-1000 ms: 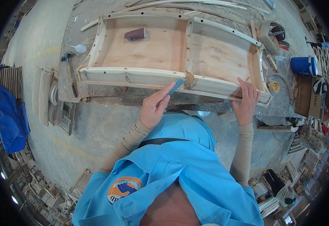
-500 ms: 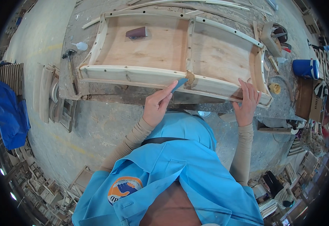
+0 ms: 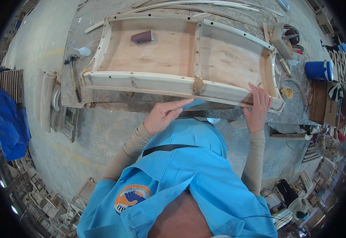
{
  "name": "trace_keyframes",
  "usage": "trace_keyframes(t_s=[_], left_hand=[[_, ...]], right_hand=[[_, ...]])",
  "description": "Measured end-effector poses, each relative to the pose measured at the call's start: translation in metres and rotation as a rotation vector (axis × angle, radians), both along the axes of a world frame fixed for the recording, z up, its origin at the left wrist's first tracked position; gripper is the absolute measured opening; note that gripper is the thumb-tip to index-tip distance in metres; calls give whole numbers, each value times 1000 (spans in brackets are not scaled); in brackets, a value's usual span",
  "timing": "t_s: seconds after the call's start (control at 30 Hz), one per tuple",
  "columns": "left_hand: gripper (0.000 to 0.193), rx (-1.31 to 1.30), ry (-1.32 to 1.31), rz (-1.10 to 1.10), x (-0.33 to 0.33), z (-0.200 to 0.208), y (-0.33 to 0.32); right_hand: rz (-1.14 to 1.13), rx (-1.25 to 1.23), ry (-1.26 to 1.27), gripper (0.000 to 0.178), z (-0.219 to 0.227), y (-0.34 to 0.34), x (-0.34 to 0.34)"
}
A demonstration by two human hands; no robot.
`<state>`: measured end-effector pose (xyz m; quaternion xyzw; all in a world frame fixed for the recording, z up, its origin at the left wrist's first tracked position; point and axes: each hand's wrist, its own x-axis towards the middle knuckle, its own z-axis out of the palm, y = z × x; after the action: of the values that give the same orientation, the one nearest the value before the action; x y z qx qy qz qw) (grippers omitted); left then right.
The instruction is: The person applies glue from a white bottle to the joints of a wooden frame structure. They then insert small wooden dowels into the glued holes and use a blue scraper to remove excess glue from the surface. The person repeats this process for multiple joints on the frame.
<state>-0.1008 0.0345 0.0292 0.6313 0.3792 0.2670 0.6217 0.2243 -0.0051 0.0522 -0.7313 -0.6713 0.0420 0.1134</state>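
A shallow wooden frame [image 3: 133,82] with a plywood bottom and a middle crossbar lies on the workbench. Its near rail carries a brown filler patch [image 3: 198,84] where the crossbar meets it. My left hand [image 3: 162,116] is closed on a flat blue putty scraper [image 3: 194,104], held just below that rail, near the patch. At the right end, my right hand [image 3: 258,106] steadies the near rail, thumb outside and fingers spread over its top. A rolled piece of brown sandpaper [image 3: 141,37] rests inside the frame's left bay.
On the bench's left lie a hammer [image 3: 74,77] and a white squeeze bottle [image 3: 84,51]. To the right are a yellowish lump of filler [image 3: 287,92], a wooden tool box [image 3: 280,41] and a blue bucket [image 3: 318,71]. Wooden strips [image 3: 173,7] lie beyond the frame.
My left hand has drawn the scraper off the filler patch, down toward me, and it now lies flatter. My right hand keeps its place on the rail.
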Motion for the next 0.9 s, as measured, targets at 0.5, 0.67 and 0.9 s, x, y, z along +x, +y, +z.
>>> trace_keyframes(t_s=[0.5,0.67,0.9], left_hand=[[41,49,105,292,8,0,-5],[42,98,87,271,8,-10,-6],[41,-53,31,269,9,-4,-8]], right_hand=[[-14,20,-12,85,0,1,-3],[-23,8,9,89,-1,1,-3],[-20,4,-7,86,-1,1,-3]])
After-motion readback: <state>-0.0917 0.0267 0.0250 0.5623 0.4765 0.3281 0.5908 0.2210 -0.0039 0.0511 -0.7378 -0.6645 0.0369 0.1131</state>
